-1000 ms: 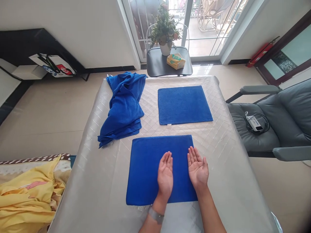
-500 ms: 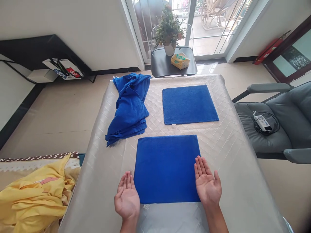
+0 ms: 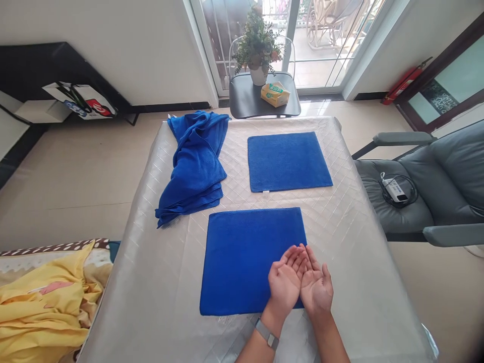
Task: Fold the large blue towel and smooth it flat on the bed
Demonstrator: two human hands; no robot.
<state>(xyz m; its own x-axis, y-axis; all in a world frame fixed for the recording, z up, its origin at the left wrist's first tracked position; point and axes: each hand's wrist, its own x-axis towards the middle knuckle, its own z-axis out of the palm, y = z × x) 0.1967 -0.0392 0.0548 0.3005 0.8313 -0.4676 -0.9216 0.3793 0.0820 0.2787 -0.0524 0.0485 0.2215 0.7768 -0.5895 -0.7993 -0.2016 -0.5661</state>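
Observation:
A flat blue towel (image 3: 242,262) lies before me with a small white tag at its near edge. Over its right side are both my hands, side by side with palms up. My left hand (image 3: 285,282) is open and empty, its fingers overlapping the other hand's; a grey band circles that wrist. My right hand (image 3: 316,287), also open and empty, is at the towel's right edge. Farther back lies a second flat blue towel (image 3: 289,162). To its left, a heap of crumpled blue towels (image 3: 196,166) rests at the far left of the covered table.
The table (image 3: 359,282) has a pale, quilted-looking cover. Beyond it stands a dark chair (image 3: 242,101) with a potted plant (image 3: 259,50) and a yellow tissue pack (image 3: 275,94). A grey armchair (image 3: 404,217) holds a power strip (image 3: 395,189). Yellow cloth (image 3: 45,307) lies at lower left.
My left hand has moved right, from the towel's left edge across to beside my right hand. The whole view has shifted slightly. The towels lie as before.

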